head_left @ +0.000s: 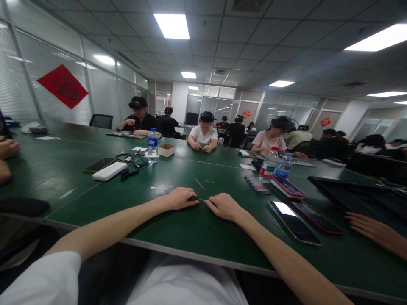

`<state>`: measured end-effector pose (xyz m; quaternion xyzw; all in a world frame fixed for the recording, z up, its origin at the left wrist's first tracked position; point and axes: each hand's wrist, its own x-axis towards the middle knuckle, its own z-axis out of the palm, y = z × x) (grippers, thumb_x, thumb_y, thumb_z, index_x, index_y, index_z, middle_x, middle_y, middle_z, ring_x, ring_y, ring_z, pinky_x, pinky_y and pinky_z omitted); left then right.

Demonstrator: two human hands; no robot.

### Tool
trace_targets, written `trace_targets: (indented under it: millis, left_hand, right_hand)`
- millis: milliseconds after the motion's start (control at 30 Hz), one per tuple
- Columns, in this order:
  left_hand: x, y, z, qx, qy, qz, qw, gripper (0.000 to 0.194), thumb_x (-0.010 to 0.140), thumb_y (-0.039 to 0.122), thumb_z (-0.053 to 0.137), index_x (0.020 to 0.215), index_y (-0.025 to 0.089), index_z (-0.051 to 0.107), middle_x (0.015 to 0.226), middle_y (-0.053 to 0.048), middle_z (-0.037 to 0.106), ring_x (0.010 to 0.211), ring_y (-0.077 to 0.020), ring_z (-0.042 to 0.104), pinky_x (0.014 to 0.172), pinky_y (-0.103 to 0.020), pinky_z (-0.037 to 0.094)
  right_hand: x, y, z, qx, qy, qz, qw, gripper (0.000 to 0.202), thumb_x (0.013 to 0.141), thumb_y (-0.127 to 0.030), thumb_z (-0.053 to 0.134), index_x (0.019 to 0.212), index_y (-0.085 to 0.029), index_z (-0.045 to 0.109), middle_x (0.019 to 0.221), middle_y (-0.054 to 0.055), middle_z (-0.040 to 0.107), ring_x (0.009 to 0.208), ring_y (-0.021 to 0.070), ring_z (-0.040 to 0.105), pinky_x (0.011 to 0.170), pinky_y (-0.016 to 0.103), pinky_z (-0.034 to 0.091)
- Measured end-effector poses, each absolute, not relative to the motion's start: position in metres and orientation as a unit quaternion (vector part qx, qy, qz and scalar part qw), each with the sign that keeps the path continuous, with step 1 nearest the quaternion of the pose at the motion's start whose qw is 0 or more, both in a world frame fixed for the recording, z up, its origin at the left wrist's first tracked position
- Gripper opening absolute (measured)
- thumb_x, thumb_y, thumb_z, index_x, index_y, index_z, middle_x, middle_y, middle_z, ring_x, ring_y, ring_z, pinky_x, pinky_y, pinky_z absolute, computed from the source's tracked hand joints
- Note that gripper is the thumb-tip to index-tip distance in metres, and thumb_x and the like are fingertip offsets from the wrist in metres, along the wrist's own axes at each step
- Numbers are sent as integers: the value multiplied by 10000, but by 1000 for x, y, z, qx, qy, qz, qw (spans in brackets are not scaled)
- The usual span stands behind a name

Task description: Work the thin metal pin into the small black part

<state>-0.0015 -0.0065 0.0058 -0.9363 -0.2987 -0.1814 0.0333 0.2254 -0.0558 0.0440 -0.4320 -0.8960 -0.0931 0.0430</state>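
Both my arms stretch out over a green table (pixel 178 228). My left hand (pixel 179 198) rests on the tabletop with its fingers closed on a small black part (pixel 193 198). My right hand (pixel 224 206) lies just to the right of it, fingertips pinched at a thin wire-like end that sticks out from the black part. The two hands almost touch. The part is too small to tell what it is. A few tiny thin pieces (pixel 199 183) lie on the table just beyond my hands.
Two phones (pixel 294 221) lie to my right, a third phone (pixel 288 187) and two bottles (pixel 282 166) beyond. A neighbour's hand (pixel 377 231) rests by a black tray (pixel 359 195). At left: a water bottle (pixel 152 146), white case (pixel 110 171), cables, small box (pixel 166 150). Several people sit opposite.
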Motion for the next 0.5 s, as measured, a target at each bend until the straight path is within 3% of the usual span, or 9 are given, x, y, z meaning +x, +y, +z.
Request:
trace_targets:
  millis: [233,500]
  left_hand:
    - [1,-1,7,-937,-304,-168,26,249,892,361,534,1037,201,658,932,-56,649,846,-201,629,705,-265,451]
    - [1,0,5,-933,-306,-188,24,364,932,467,448,1045,201,668,893,-53,647,808,-172,619,684,-250,433]
  right_hand:
    - [198,-63,43,-325,-933,-74,132,476,995,-394,274,804,-169,647,784,55,685,678,131,588,653,229,358]
    - [246,-42,48,-458,-882,-98,62,485,982,-450,314,757,-185,653,731,55,683,626,144,598,597,235,359]
